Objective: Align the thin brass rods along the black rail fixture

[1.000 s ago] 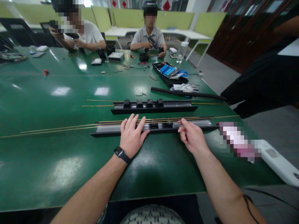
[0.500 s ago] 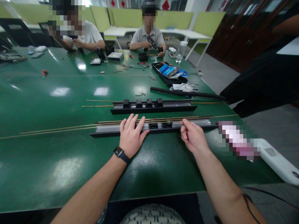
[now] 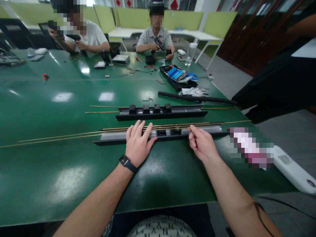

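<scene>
A long black rail point(image 3: 111, 138) with small black blocks point(image 3: 170, 132) in it lies across the green table point(image 3: 74, 171) in front of me. Thin brass rods point(image 3: 74, 134) run along its far edge. My left hand point(image 3: 137, 143), with a black watch on the wrist, lies flat on the rail with its fingers stretched over it. My right hand point(image 3: 201, 144) is at the rail's right part, its fingers curled and pinched at a brass rod near the blocks.
A second black rail point(image 3: 161, 113) with several blocks lies just beyond, a black tube point(image 3: 197, 98) behind it. A black tray point(image 3: 176, 80) with blue parts and white gloves point(image 3: 194, 92) sit further back. Two people work at the far side. A white device point(image 3: 292, 172) lies at right.
My right hand has shifted slightly left along the rail and curled tighter at the rod. My left hand has stayed flat on the rail.
</scene>
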Demonstrator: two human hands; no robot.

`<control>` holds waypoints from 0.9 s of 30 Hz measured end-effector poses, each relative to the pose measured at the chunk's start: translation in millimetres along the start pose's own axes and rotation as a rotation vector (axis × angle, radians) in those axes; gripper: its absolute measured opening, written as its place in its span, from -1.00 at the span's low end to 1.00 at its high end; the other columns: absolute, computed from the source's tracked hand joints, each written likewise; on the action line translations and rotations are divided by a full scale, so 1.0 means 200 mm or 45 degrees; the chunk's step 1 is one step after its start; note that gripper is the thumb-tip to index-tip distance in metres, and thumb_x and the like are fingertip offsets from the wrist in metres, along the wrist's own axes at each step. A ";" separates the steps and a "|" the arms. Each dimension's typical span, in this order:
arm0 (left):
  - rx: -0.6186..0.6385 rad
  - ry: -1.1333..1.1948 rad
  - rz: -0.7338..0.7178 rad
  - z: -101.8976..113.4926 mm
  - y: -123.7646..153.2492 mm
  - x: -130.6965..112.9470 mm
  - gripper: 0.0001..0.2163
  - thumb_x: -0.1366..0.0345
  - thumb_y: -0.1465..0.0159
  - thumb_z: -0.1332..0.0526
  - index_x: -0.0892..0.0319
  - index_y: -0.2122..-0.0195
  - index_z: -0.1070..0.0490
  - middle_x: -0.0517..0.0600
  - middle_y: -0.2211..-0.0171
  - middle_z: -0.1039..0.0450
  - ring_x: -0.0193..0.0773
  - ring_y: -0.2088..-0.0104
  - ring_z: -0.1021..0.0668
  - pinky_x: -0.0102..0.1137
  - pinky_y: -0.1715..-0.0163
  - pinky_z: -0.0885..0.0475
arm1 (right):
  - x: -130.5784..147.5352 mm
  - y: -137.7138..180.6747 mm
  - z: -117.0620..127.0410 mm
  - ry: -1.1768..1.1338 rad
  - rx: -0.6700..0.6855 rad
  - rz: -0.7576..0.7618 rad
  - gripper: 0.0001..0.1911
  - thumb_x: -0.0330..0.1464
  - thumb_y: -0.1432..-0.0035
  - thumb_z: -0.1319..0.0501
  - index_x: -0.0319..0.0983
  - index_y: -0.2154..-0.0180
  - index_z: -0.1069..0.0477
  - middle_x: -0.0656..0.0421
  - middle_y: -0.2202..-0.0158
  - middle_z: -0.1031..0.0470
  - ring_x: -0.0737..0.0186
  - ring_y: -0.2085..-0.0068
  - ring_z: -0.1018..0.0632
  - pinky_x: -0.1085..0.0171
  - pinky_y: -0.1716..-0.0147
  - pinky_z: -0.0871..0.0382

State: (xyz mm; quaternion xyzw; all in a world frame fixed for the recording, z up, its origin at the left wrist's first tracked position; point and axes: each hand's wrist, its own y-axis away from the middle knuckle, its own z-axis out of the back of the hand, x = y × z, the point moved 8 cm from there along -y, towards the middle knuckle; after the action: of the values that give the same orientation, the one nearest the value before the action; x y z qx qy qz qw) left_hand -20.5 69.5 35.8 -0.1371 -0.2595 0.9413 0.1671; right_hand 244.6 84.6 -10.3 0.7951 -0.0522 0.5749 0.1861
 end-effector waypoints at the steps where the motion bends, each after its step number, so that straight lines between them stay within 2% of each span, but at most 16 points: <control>1: 0.000 -0.002 0.000 0.00 0.00 0.00 -0.52 0.06 -0.41 -0.17 0.08 -0.31 -0.35 0.20 -0.32 -0.33 0.05 -0.40 -0.28 -0.01 -0.37 -0.08 | 0.00 0.00 0.01 -0.004 -0.014 0.004 -0.60 -0.12 0.00 -0.51 -0.29 0.35 -0.51 0.29 0.64 -0.41 0.50 0.78 -0.25 0.49 0.88 0.02; 6: -0.007 -0.001 -0.004 0.00 0.00 0.00 -0.53 0.06 -0.41 -0.17 0.08 -0.31 -0.35 0.20 -0.31 -0.34 0.05 -0.39 -0.28 -0.02 -0.38 -0.08 | 0.00 -0.01 0.04 -0.016 -0.045 0.019 -0.61 -0.11 -0.02 -0.50 -0.27 0.33 -0.51 0.29 0.65 -0.40 0.49 0.78 -0.25 0.49 0.88 0.01; 15: 0.001 0.005 -0.001 0.00 0.01 0.00 -0.52 0.08 -0.41 -0.17 0.09 -0.31 -0.34 0.21 -0.32 -0.33 0.06 -0.39 -0.28 0.01 -0.37 -0.08 | 0.00 -0.01 0.00 0.025 0.015 0.003 -0.55 -0.07 0.02 -0.52 -0.31 0.33 -0.51 0.23 0.60 -0.48 0.51 0.79 -0.26 0.49 0.88 0.04; 27: -0.013 -0.016 -0.014 0.00 0.00 0.00 -0.52 0.05 -0.42 -0.17 0.09 -0.30 -0.36 0.19 -0.31 -0.35 0.06 -0.38 -0.30 -0.01 -0.37 -0.09 | 0.01 -0.01 0.05 -0.024 -0.095 0.023 -0.59 -0.12 0.02 -0.53 -0.29 0.35 -0.51 0.29 0.66 -0.41 0.50 0.78 -0.25 0.49 0.88 0.01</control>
State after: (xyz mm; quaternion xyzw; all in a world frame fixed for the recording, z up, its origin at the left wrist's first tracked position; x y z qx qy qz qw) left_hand -20.7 69.0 35.8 -0.1307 -0.2660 0.9398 0.1700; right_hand 255.0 83.6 -12.0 0.7924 -0.0828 0.5667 0.2099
